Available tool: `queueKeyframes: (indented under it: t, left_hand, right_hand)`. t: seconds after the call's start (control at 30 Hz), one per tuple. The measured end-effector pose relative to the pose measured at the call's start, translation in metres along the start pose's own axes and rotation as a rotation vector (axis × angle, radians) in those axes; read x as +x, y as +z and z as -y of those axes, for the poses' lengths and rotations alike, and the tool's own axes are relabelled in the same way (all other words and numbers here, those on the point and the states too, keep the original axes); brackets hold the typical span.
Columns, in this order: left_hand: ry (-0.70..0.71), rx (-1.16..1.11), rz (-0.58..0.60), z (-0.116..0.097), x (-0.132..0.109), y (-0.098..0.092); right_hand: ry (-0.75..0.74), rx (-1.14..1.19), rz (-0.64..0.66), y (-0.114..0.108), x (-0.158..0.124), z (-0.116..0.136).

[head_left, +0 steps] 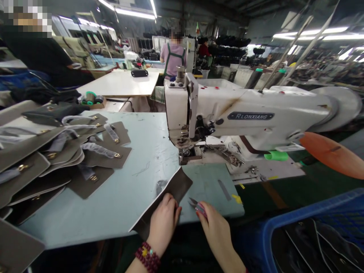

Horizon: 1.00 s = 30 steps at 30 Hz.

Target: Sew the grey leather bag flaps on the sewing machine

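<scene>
A dark grey-brown panel with a pale edge [181, 184] lies at a slant over the front of the pale blue sewing table [148, 144]. My left hand [165, 212], with beaded bracelets at the wrist, is closed on the panel's near side, its fingers curled over it. In my right hand [212, 220] is a pair of thread snips [196, 204], the blades pointing up and left, just right of the panel and apart from it. The white sewing machine [210, 110] stands directly behind, its needle area just beyond the panel's far corner.
Similar panels with metal fittings and wrapped straps [96, 149] are piled on the left. A blue basket [267, 235] holding dark pieces stands at right. An orange disc [335, 153] sticks out below the machine. Behind are a white table [119, 83] and a person in an apron [174, 57].
</scene>
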State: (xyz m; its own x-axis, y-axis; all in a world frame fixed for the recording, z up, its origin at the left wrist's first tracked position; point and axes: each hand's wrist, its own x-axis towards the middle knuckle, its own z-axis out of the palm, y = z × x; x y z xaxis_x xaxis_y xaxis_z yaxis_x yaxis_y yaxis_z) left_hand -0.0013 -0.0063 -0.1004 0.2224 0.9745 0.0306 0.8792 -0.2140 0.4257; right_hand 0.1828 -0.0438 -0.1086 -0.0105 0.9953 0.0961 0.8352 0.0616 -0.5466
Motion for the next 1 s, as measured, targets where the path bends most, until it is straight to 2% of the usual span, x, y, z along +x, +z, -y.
queueKeyframes:
  t: [0.13, 0.33, 0.53, 0.8, 1.0]
  left_hand:
    - [-0.062, -0.158, -0.002, 0.002, 0.001, -0.003]
    - [-0.201, -0.328, 0.025, 0.010, 0.005, -0.001]
    - [-0.202, -0.395, 0.032, 0.015, 0.007, 0.002]
    - [-0.243, -0.474, 0.038, 0.017, 0.008, 0.005]
    - [-0.187, -0.505, 0.036, 0.018, 0.005, 0.005]
  right_hand:
    - [-0.060, -0.122, 0.011, 0.007, 0.010, 0.005]
    - [-0.111, -0.075, -0.002, 0.015, 0.014, 0.011]
    - [-0.093, -0.155, -0.039, 0.022, 0.021, 0.016]
    - [-0.126, -0.131, -0.067, 0.027, 0.013, 0.012]
    - [-0.097, -0.203, -0.084, 0.034, 0.017, 0.012]
